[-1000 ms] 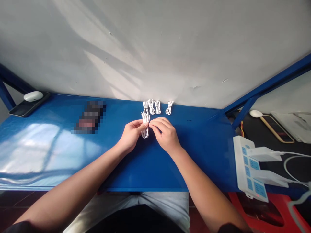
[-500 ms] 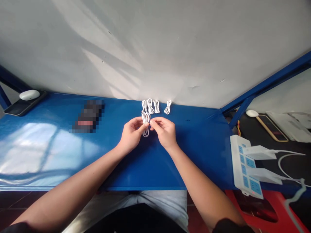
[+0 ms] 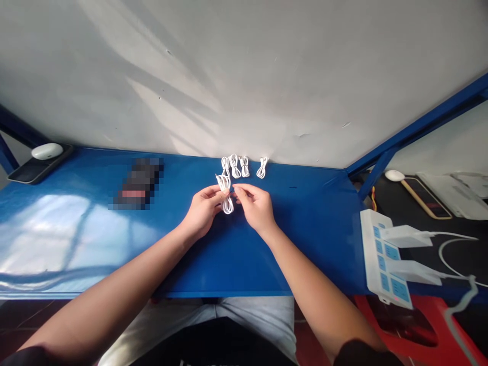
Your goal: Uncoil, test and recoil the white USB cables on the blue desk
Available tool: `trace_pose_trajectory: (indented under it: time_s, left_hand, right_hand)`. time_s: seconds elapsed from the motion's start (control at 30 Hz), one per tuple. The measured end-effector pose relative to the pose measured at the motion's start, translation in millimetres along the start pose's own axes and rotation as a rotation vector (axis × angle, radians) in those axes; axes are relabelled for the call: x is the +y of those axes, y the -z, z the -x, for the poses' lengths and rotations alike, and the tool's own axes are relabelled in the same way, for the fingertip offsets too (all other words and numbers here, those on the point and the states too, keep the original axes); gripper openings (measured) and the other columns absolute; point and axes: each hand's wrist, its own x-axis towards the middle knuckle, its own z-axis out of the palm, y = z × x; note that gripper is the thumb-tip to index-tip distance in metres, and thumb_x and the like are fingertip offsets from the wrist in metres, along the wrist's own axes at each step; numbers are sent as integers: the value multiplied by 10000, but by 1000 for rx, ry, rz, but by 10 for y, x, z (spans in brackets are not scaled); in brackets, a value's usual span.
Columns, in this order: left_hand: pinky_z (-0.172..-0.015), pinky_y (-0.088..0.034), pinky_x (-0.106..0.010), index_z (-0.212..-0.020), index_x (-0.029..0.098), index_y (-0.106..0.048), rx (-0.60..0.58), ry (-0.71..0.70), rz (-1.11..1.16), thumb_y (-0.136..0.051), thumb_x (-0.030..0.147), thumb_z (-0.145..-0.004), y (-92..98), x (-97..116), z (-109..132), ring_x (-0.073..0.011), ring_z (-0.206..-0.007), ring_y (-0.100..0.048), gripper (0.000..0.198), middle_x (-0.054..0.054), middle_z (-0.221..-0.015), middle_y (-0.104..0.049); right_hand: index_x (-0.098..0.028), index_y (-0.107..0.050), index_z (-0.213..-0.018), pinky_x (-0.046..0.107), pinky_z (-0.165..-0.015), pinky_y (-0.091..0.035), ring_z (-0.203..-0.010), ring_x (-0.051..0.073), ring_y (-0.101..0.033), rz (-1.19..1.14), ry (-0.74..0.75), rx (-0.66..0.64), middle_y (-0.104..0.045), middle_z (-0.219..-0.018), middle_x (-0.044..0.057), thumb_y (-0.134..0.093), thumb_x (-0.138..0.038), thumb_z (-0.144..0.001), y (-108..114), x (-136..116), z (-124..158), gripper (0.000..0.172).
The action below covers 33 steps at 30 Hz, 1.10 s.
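- Left hand point(image 3: 204, 209) pinches cable point(image 3: 227, 205) mid-coil, apparently keeping it gathered.
- Right hand point(image 3: 257, 206) just beside it; cannot tell whether grasping anything.
- Far bundles point(image 3: 244, 166) lie aside, likely for room.

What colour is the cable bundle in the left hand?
White; the cable bundle in the left hand shows best in the head view.

The left hand point(image 3: 203, 209) pinches a coiled white cable point(image 3: 224, 183), the right hand point(image 3: 257, 207) close at its side. Beyond the grip lie four bundled cables point(image 3: 235, 167).
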Motion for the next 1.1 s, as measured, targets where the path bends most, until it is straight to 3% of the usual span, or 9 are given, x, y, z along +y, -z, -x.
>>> trace_pose_trajectory:
  time_s: [0.1,0.23,0.47,0.67,0.8,0.87,1.0,1.1]
  left_hand:
    - [-718,-511,-242,-941,118,-760,4,73,65,-879,314,-720,25,15,-9,-116,-736,-654,319,-64,-884,-731]
    - [-686,-499,-229,-936,129,-760,-13,77,74,-881,300,-714,23,16,-1,-96,-689,-629,305,-40,-829,-713]
    - [-757,-497,-284,-975,153,-782,-19,-160,-135,-904,288,-668,10,-16,-10,-152,-793,-639,356,-66,-925,-742]
    - [-785,-500,-303,-941,237,-829,-33,-371,-475,-854,312,-742,56,-28,21,-179,-845,-625,214,-53,-908,-698]
    - [-818,-504,-306,-973,232,-829,-66,-354,-492,-862,325,-733,35,6,48,-188,-871,-639,259,-64,-930,-717]
    - [-794,-509,-308,-1006,194,-815,-69,-276,-386,-886,331,-700,28,16,37,-185,-835,-653,343,-71,-940,-736]
    - [-683,-494,-271,-979,137,-786,-24,-94,-189,-916,340,-658,60,21,-20,-143,-708,-637,401,-65,-848,-739]
    - [-709,-516,-272,-957,123,-785,-31,4,-90,-902,355,-684,103,19,-60,-137,-720,-652,377,-80,-873,-746]
  right_hand:
    - [-221,-770,-1045,356,-803,-588,-862,207,-706,244,241,-27,-754,-1004,84,-657,-370,-918,2,-8,25,226]
    - [-224,-767,-968,350,-786,-567,-835,202,-697,327,320,-34,-749,-954,74,-610,-313,-945,28,-21,22,182]
    - [-188,-745,-801,300,-601,-470,-637,166,-601,119,-5,-58,-691,-712,27,-684,-377,-853,34,6,1,206]
    - [-172,-727,-712,263,-493,-360,-513,105,-476,-121,-315,-153,-575,-597,-12,-741,-344,-727,108,-21,-74,173]
    - [-171,-689,-679,258,-484,-380,-534,110,-469,-245,-408,-246,-549,-598,-8,-736,-321,-704,164,-14,-103,159]
    - [-172,-702,-751,261,-510,-421,-567,121,-512,-172,-343,-242,-585,-642,-2,-721,-334,-740,162,-8,-93,164]
    - [-200,-720,-971,284,-622,-510,-696,151,-611,124,13,-143,-668,-800,22,-715,-359,-822,126,-16,-40,218]
    - [-214,-735,-980,305,-669,-540,-747,164,-635,256,218,-174,-682,-901,49,-681,-352,-881,123,-33,-15,179]
